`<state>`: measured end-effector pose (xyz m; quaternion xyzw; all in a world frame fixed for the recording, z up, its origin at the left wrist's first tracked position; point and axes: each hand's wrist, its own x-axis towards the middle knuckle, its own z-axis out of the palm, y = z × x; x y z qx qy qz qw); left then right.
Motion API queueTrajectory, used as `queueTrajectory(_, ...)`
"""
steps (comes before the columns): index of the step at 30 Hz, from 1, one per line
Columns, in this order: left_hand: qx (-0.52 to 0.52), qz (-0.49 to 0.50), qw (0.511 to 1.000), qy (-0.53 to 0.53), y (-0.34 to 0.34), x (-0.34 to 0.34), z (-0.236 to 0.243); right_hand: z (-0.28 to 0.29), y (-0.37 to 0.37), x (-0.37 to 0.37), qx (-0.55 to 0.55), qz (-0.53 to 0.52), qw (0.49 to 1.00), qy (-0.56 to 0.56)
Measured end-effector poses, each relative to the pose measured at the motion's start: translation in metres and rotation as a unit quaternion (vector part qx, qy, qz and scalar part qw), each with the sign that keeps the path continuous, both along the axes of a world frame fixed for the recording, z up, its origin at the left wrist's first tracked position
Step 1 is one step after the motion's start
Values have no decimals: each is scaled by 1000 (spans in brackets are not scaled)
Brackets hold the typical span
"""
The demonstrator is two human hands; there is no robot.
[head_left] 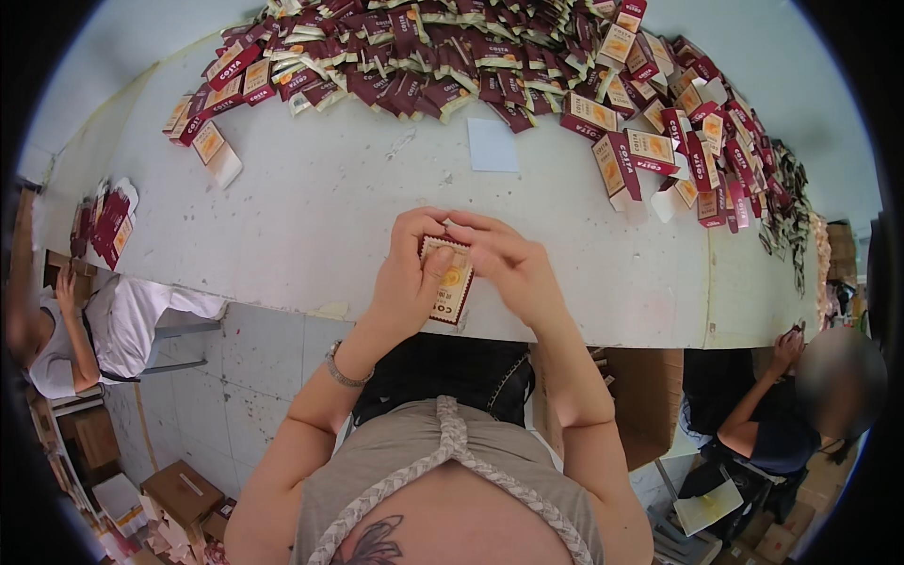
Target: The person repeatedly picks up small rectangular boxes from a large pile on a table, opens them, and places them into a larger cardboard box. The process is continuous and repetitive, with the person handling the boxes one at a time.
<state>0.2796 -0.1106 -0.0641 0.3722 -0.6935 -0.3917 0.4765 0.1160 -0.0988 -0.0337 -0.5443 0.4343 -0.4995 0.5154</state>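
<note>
Just above the table's near edge, both my hands hold a small cream and maroon sachet (453,294) with zigzag edges. My left hand (403,273) grips it from the left side, its thumb lying across the printed front. Around the upper right of the sachet my right hand (520,268) is curled, with its fingers meeting those of the left at the top edge. The fingers partly cover the sachet's upper end. Beyond my hands, a white card (492,145) lies flat on the pale table (311,207).
A long heap of maroon sachets (410,94) spans the far side. Small maroon and cream boxes (617,165) are piled at right, a few at left (217,151). Flattened cartons (113,226) lie far left. People sit at both ends; a cardboard box (640,400) stands below the table.
</note>
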Motion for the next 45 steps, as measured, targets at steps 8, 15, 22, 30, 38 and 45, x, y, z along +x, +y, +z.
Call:
queueTrajectory(8,-41,193,965,-175,-118,133,26,68,92,-157,223,160,848,453)
queueTrajectory(15,-53,276,842,-460,-256,373,-59,3,-55,-72,-157,-75,905,389)
queueTrajectory(22,119,171,822,-530,-168,277,0,-52,-17,96,-217,306,827,418)
queueTrajectory(30,-111,75,791,-597,-107,193,27,-53,-203,29,-301,-195,794,490)
queueTrajectory(38,-77,130,894,-421,-84,84,9,-9,-127,-11,-174,-175,954,171)
queueTrajectory(45,-245,184,896,-321,-69,17,0,-9,-65,-33,-74,8,980,182)
